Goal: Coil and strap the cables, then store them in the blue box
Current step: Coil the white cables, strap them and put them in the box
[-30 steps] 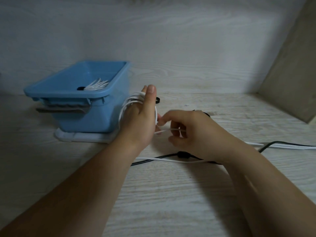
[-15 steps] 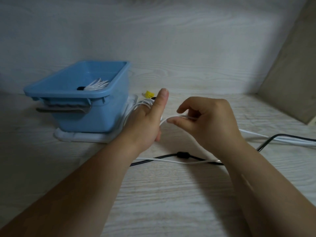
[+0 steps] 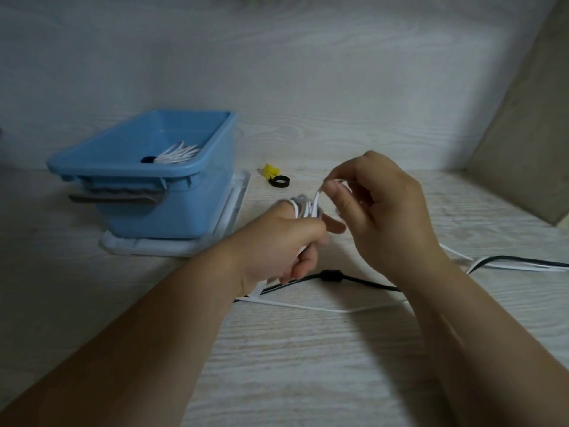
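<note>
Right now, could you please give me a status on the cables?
Left hand holds white cable coil. Right hand pinches its next loop. Black cable lies loose. Stored coil in blue box.

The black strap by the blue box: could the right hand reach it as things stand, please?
Probably yes: nothing stands between right hand and strap, though it pinches the white cable now.

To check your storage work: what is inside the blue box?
Inside the blue box lies a coiled white cable with a black strap. Its near wall hides the rest of the floor.
</note>
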